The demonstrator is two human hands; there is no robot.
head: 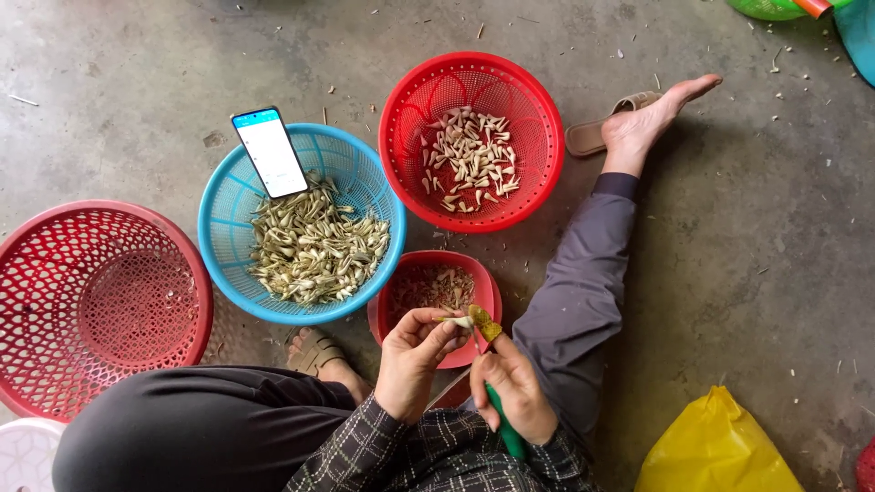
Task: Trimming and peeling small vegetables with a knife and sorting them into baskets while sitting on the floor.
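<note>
My left hand pinches a small pale clove-like piece between thumb and fingers. My right hand grips a green-handled knife whose tip, wrapped in yellow, meets that piece. Both hands hover over a small red bowl holding brownish peelings. A blue basket beyond holds a heap of unpeeled pale pieces, with a phone leaning on its rim. A red basket farther off holds several whitish peeled pieces.
A large red basket with nothing in it stands on the left. A yellow plastic bag lies at the lower right. My outstretched leg and sandalled foot rest on the concrete floor; a white basket rim shows bottom left.
</note>
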